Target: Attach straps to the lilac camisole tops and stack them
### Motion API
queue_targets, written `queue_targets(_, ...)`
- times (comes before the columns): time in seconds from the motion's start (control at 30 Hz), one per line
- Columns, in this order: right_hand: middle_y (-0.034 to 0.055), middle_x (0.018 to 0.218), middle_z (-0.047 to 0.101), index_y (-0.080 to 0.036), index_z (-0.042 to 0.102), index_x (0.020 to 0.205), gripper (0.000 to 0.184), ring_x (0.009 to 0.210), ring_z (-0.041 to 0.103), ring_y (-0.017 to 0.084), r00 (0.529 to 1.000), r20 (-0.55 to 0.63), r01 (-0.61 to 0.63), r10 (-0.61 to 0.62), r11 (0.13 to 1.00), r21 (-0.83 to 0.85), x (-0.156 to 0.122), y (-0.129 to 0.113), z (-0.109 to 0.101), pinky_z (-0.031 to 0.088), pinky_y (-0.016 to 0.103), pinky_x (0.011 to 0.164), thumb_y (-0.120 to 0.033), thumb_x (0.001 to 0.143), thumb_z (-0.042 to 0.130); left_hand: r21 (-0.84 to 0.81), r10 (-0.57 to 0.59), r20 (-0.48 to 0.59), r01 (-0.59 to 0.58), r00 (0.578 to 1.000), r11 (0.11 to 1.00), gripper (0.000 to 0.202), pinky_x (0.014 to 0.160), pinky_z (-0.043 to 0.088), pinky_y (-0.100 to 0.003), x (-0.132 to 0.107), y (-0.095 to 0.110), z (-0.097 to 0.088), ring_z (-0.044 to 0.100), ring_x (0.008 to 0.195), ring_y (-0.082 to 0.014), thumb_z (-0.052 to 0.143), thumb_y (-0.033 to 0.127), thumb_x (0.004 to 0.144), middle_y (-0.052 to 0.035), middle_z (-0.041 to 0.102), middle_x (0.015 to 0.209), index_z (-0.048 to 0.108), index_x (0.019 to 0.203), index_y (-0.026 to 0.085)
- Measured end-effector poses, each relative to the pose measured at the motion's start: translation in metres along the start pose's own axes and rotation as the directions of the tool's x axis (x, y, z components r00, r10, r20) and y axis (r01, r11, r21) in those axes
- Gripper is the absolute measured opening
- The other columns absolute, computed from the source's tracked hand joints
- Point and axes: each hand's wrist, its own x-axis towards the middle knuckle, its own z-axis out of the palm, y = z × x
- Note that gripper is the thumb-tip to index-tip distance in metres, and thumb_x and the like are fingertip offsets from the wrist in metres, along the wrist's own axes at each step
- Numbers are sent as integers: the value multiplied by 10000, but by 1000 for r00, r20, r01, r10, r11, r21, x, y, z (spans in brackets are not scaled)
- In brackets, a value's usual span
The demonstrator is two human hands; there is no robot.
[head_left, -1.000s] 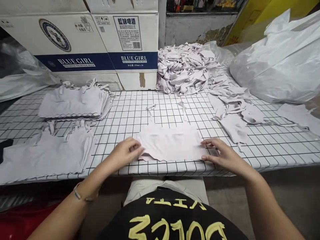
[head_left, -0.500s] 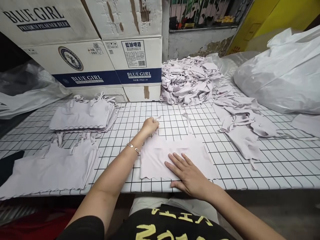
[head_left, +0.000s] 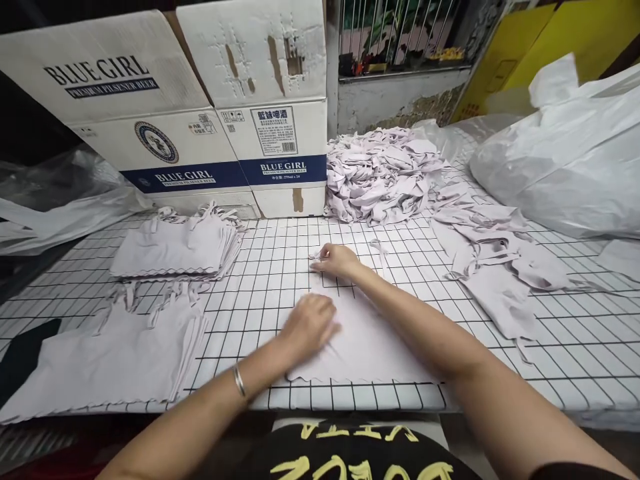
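Note:
A pale lilac camisole (head_left: 370, 347) lies flat near the front edge of the black-and-white grid table (head_left: 280, 267). My left hand (head_left: 310, 327), a bracelet on its wrist, rests palm down on the camisole's left part, fingers lying on the cloth. Across it reaches my right hand (head_left: 337, 259), pinched shut on the left strap (head_left: 316, 256) beyond the top edge. The right strap (head_left: 381, 250) lies loose on the table.
Two stacks of folded camisoles (head_left: 175, 243) (head_left: 110, 353) sit at the left. A heap of unfolded ones (head_left: 385, 173) and loose pieces (head_left: 490, 267) lie at the back and right. Cardboard boxes (head_left: 200, 133) stand behind; a white plastic bag (head_left: 565, 167) fills the right.
The hands swapped places: my left hand left the strap and came down onto the camisole, and my right hand lifted off the cloth and reached across to pinch that strap.

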Motion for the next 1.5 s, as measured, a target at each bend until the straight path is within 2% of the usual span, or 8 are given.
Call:
queue_targets(0.2, 8, 549, 488, -195, 511, 666, 258, 540, 434, 126, 962, 244, -183, 126, 956, 228, 51, -21, -1, 333, 257, 492, -330, 743, 717, -72, 116, 222, -102, 968, 992, 724, 1213, 11, -479, -32, 13, 30, 21, 1497, -232, 248, 585, 970, -87, 41, 1614, 80, 1555, 194)
queue_targets(0.73, -59, 467, 420, -134, 600, 865, 268, 369, 250, 42, 972, 232, -207, 44, 628, 750, 67, -41, -78, 260, 179, 384, -294, 996, 429, -357, 84, 282, 24, 956, 934, 737, 1209, -61, -505, -24, 12, 17, -7, 1495, -244, 349, 578, 954, -87, 48, 1610, 193, 1537, 155)
queue_targets(0.83, 39, 735, 650, -132, 655, 956, 176, 563, 544, 84, 979, 145, -22, -146, 627, 779, 0, -38, -76, 452, 218, 548, -292, 882, 644, -742, -120, 196, 227, 973, 631, 608, 1211, 112, -502, -15, 15, -6, 267, 1447, -271, 428, 554, 936, -128, 359, 1530, 479, 1396, 160)
queue_targets(0.9, 76, 945, 684, -156, 670, 1041, 306, 801, 634, 150, 932, 196, 63, -304, 669, 740, -56, -31, -70, 510, 290, 739, -336, 802, 733, -926, -277, 300, 349, 913, 146, 582, 1132, 319, -511, -7, 14, -20, 509, 1284, -300, 402, 581, 937, -189, 562, 1354, 603, 1221, 115)
queue_targets(1.03, 91, 1053, 651, -183, 709, 1045, 393, 976, 606, 220, 774, 445, 216, -450, 849, 482, -160, -16, -53, 480, 375, 874, -484, 792, 705, -658, -58, 619, 477, 783, -583, 689, 929, 503, -506, 4, 6, -25, 687, 962, -300, 355, 667, 911, -244, 673, 1085, 598, 1067, 41)
queue_targets(1.23, 85, 1061, 613, -217, 622, 1046, 354, 990, 563, 228, 929, 265, 142, -256, 912, 384, -203, 1, -27, 469, 382, 866, -505, 842, 639, -595, -102, 579, 335, 809, -731, 251, 961, 501, -430, 8, 13, -12, 700, 945, -232, 424, 253, 986, -169, 711, 973, 596, 997, 70)
queue_targets(1.33, 52, 987, 608, -227, 547, 1042, 281, 911, 581, 177, 997, 45, 7, -55, 707, 707, -183, 8, -10, 480, 357, 851, -450, 882, 610, -612, -99, 506, 275, 857, -742, 238, 953, 512, -380, 10, 19, -17, 705, 928, -202, 396, 168, 984, -150, 717, 955, 612, 971, 69)
queue_targets(1.5, 53, 975, 662, -196, 571, 1103, 339, 872, 625, 145, 893, 420, -355, -160, 320, 878, -167, 9, 18, 463, 351, 912, -383, 843, 681, -643, -160, 511, 252, 844, -723, 232, 907, 536, -310, 22, 17, -32, 707, 910, -172, 380, 115, 979, -130, 716, 945, 607, 964, 72)
